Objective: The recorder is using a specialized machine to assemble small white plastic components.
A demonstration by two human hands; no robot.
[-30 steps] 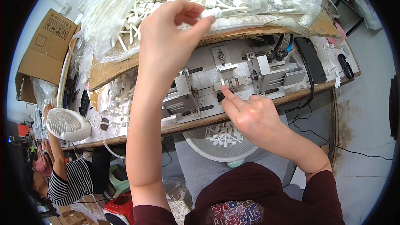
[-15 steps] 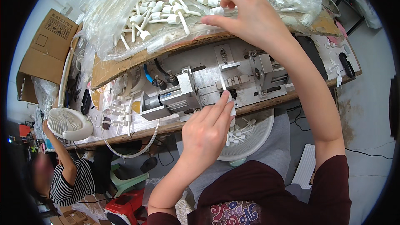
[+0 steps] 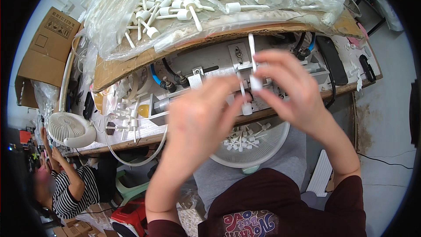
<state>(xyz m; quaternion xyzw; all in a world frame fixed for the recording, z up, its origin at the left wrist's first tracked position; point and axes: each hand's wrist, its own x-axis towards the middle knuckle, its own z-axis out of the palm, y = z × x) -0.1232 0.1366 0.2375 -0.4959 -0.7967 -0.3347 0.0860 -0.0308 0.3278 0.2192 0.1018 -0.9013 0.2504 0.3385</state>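
My two hands meet, motion-blurred, in front of a metal fixture (image 3: 193,79) on the workbench. With its fingertips my right hand (image 3: 291,94) pinches a white plastic stick with a ribbed cap (image 3: 253,63), held upright. My left hand (image 3: 199,125) holds a second white capped stick (image 3: 244,102) just beside it, cap pointing down. Below both hands a white basin (image 3: 274,151) rests on my lap with several similar white pieces in it. A big pile of the same capped sticks (image 3: 193,4) lies in clear plastic on a cardboard shelf (image 3: 131,68) above the fixture.
A small white fan (image 3: 70,129) and loose white parts sit on the bench's left end, with a cardboard box (image 3: 44,48) behind. A black device (image 3: 331,59) lies at the right. Another person in a striped shirt (image 3: 66,193) sits at lower left.
My right hand has come down from the pile with a white stick. My left hand has lifted off the fixture with another, and the two hands now meet over the basin.
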